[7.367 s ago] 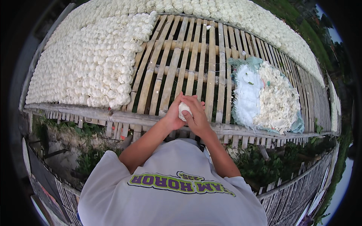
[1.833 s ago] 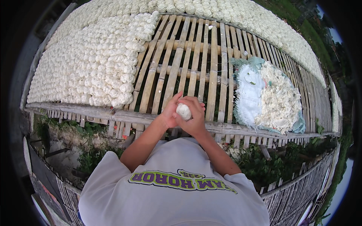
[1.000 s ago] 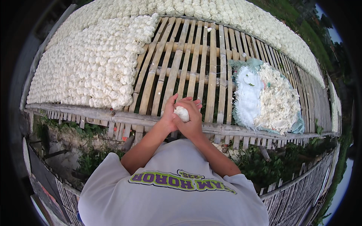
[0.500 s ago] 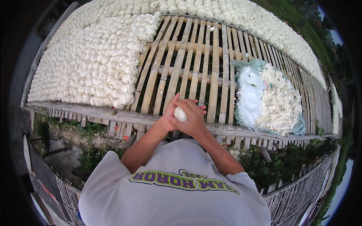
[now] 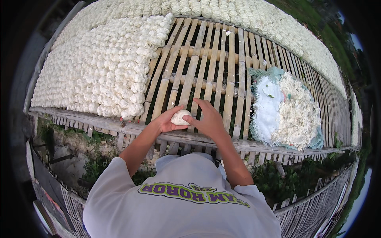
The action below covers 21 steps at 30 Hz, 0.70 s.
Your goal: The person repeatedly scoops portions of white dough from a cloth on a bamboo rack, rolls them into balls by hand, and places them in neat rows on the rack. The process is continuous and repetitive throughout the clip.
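Observation:
A rounded white ball of doughy material [image 5: 181,118] rests in my left hand [image 5: 164,122], whose fingers curve around its left side and underneath. My right hand [image 5: 211,122] is at the ball's right side, its thumb touching the ball and its other fingers spread apart. Both hands are just above the near rail of a bamboo slat rack [image 5: 193,67]. Left of them, rows of similar white balls [image 5: 99,67] are packed tightly on the slats. To the right, a crumbly white mass [image 5: 296,113] lies on a frayed white and pale green woven sack [image 5: 265,109].
A round wooden rail [image 5: 178,138] runs along the rack's near edge, between my body and the slats. More white balls [image 5: 238,15] line the far side. Gaps show between the slats, with small white crumbs on some. Plants [image 5: 97,168] grow below, and another slatted rack [image 5: 313,206] stands lower right.
My hands have come apart from their clasp around the ball. The ball now sits in my left hand, and the right hand's fingers have opened away. The view has shifted slightly.

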Each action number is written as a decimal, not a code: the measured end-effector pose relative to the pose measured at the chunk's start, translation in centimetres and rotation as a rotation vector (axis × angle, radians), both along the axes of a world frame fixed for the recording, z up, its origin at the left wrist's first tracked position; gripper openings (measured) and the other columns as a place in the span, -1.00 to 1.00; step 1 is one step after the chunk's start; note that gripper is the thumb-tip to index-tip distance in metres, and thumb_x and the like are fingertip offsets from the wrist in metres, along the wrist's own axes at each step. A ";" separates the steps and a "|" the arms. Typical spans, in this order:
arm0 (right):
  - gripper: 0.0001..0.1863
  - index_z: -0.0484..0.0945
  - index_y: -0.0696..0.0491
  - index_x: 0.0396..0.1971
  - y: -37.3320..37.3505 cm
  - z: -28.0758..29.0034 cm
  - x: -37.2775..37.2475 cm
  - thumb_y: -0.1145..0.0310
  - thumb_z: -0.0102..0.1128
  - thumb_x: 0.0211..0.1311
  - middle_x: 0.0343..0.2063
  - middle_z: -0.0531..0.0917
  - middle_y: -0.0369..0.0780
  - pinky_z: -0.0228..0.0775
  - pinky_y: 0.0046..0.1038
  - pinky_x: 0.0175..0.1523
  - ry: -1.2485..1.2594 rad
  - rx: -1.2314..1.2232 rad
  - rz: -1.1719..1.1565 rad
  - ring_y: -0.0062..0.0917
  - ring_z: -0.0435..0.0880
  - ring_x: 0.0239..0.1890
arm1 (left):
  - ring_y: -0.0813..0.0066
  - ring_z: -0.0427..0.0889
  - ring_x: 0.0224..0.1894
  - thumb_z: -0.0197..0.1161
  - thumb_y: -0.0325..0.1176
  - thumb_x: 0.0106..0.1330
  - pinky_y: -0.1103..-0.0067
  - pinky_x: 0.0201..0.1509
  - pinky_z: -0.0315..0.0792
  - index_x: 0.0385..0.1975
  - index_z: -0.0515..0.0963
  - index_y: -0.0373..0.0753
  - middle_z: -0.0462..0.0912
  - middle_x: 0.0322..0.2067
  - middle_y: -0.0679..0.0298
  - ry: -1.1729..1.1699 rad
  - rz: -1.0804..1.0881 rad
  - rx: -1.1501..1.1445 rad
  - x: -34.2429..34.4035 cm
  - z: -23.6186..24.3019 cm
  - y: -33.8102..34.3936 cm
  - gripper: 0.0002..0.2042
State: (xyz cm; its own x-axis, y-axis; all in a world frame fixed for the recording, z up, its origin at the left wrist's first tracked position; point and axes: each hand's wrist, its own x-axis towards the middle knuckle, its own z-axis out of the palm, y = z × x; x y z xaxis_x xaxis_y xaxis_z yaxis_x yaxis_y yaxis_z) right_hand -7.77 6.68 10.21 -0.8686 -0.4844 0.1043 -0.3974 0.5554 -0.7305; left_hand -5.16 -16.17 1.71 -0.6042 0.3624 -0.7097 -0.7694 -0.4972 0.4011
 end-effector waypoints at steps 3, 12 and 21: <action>-0.35 0.61 0.20 0.13 3.3 -2.7 0.5 -0.10 0.36 0.36 0.01 0.67 0.00 0.57 -0.19 0.10 -0.166 -0.098 -0.231 -0.08 0.71 0.02 | 0.19 0.77 0.09 0.32 -0.11 0.52 0.37 0.13 0.77 0.24 0.48 -0.29 0.71 0.07 0.07 0.008 0.066 -0.058 -2.8 -0.4 -3.2 -0.53; -0.79 0.67 0.05 -0.31 7.9 -8.9 5.0 0.26 0.47 0.19 -0.16 0.66 -0.23 0.18 -0.11 0.32 0.237 0.228 -0.345 -0.32 0.60 0.07 | 0.40 0.73 0.01 0.66 -0.30 0.17 0.44 0.02 0.75 0.23 0.51 -0.27 0.71 0.00 0.24 0.342 0.120 -0.788 -17.3 -0.5 -15.0 -0.36; -0.80 0.66 0.02 -0.34 7.2 -8.7 4.3 0.35 0.51 0.07 -0.17 0.66 -0.27 0.21 -0.14 0.28 0.228 0.234 -0.399 -0.33 0.62 0.01 | 0.11 0.82 -0.13 0.71 -0.08 -0.16 0.33 0.02 0.68 0.07 0.66 -0.23 0.80 -0.12 -0.02 0.593 -0.284 -1.694 -26.3 -6.2 -22.2 -0.28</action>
State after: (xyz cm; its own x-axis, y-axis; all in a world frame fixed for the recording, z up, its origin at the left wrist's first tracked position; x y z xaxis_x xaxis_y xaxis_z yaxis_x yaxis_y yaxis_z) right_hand -3.51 13.86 1.51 -0.9585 -0.1524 0.2408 -0.2553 0.8345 -0.4883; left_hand -31.47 -38.36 -4.52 -0.9413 -0.3166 -0.1172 -0.3315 0.8007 0.4991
